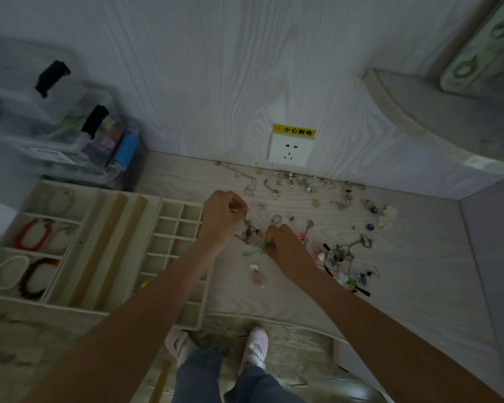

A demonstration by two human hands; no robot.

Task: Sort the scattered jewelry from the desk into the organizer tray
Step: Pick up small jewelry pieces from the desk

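Jewelry (pixel 303 181) lies scattered along the desk's (pixel 419 271) back edge and right half. Left hand (pixel 220 219) pinches a thin piece; right hand (pixel 285 248) pinches a green piece (pixel 253 248). Tray (pixel 169 251) sits at the left edge, below a wood-grain wall with a socket (pixel 291 149).

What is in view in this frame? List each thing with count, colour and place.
organizer tray: one, cream, desk left, small square cells
bracelet tray: one, cream, left of organizer tray; holds red, white and dark red bracelets
scattered jewelry: many pieces, mostly silver, desk centre to right
pink pendant: one, near desk front edge
white flower piece: one, desk right
storage boxes: stacked, clear, far left
wall socket: one, white, yellow label above
left hand: pinches something small
right hand: pinches green piece
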